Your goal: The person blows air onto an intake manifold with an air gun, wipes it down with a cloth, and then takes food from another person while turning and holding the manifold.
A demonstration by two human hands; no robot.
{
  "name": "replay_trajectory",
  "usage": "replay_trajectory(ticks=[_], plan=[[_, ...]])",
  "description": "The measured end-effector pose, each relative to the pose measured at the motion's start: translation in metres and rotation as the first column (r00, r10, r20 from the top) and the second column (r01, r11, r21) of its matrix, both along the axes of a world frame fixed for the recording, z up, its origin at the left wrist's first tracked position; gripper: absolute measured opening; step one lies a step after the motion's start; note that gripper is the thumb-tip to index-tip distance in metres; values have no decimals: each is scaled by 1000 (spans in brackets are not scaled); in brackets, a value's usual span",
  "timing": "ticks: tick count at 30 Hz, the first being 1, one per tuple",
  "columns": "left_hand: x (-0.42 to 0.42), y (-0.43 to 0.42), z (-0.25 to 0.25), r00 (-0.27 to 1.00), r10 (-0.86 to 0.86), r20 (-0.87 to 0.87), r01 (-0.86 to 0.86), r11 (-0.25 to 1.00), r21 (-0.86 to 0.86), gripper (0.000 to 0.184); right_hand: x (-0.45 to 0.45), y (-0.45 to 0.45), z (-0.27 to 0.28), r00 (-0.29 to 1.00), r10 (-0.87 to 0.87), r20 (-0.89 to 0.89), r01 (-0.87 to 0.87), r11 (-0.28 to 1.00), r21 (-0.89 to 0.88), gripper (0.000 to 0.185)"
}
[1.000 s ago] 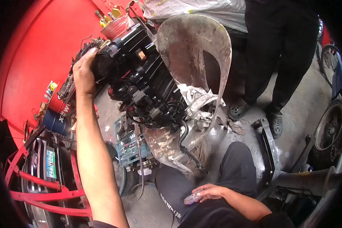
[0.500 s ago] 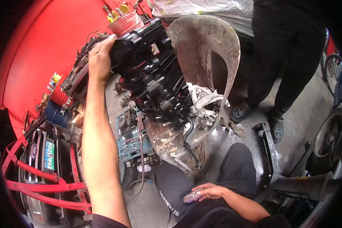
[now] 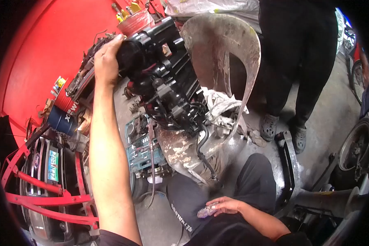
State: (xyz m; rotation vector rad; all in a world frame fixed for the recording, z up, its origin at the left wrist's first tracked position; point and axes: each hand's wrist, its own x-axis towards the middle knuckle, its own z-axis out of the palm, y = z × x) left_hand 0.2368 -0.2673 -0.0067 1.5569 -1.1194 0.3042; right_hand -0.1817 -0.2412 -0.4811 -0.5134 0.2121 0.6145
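Note:
My left hand grips the upper left end of a large black engine part with tubes and a hose. The part rests tilted on a worn, paint-stained chair. A crumpled white cloth lies on the seat beside its lower end. Near my thigh, my right hand is closed on a small crumpled, purplish rag. A black hose hangs from the part's lower end over the seat edge.
A person in dark trousers stands at the right. A teal tool case lies on the floor. Red metal bars cross a car front at the left. A metal stand is at the right.
Since a second ago, the black part and my left hand appear further right in view. The standing person's feet have shifted. My right hand still holds the rag near my thigh.

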Motion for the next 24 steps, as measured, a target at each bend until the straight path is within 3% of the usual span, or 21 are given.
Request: replay_trajectory(ticks=[3,9,12,17,20,22,24], plan=[[-8,2,0,986,-55,-155,56,998,4,34,1,3,-7,1000,9,-3,-9,1000,7,47],[1,1,1,982,-77,-174,76,997,-14,37,-1,1,0,1000,-6,30,5,1000,8,54],[-5,5,2,955,-116,-273,118,993,-10,35,-1,0,2,1000,-5,23,5,1000,-1,54],[-8,3,2,968,-76,-240,76,997,-9,34,2,0,1,1000,8,23,-7,1000,-25,54],[5,2,0,995,-12,-95,12,1000,4,33,1,1,-2,999,15,38,-13,999,-49,55],[8,1,-2,997,-58,-53,57,998,-20,31,1,2,-4,999,16,32,-14,999,-45,55],[-14,4,2,975,-60,-214,61,998,0,31,-1,1,3,1000,21,18,-20,999,-46,55]])
